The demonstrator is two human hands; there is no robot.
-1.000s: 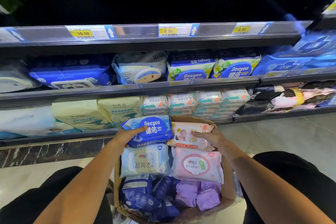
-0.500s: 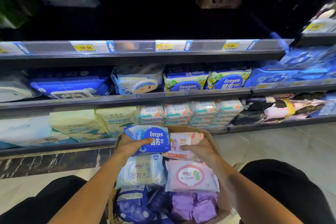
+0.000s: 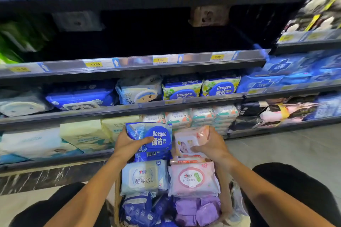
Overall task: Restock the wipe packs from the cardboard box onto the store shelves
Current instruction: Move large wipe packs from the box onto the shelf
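Left hand [image 3: 129,143] grips the blue Deeyeo pack [image 3: 153,137], thumb across its front, fingers behind. Right hand [image 3: 212,146] grips the pink pack [image 3: 190,141] the same way, thumb on the label. Both hands clamped, one pack each.

Change over the last second: both packs lay at the far end of the cardboard box [image 3: 118,199] with the hands just closing on them; now both are lifted off the layer below and tilted upright, held side by side above the box. View has also swung upward, showing more shelving.

Box: sits between the knees, full of stock: a pale blue pack [image 3: 144,178], a pink round-label pack [image 3: 193,178], dark blue packs [image 3: 136,210] and purple packs [image 3: 197,210] nearer the body.

Shelves: the middle shelf [image 3: 129,108] carries green Deeyeo packs [image 3: 219,86]; the dark shelf bay [image 3: 147,40] above looks nearly bare.

Judgement: pick is done, placing comes next. The gaze lift suggests a search for the right slots; which slots I cannot tell.
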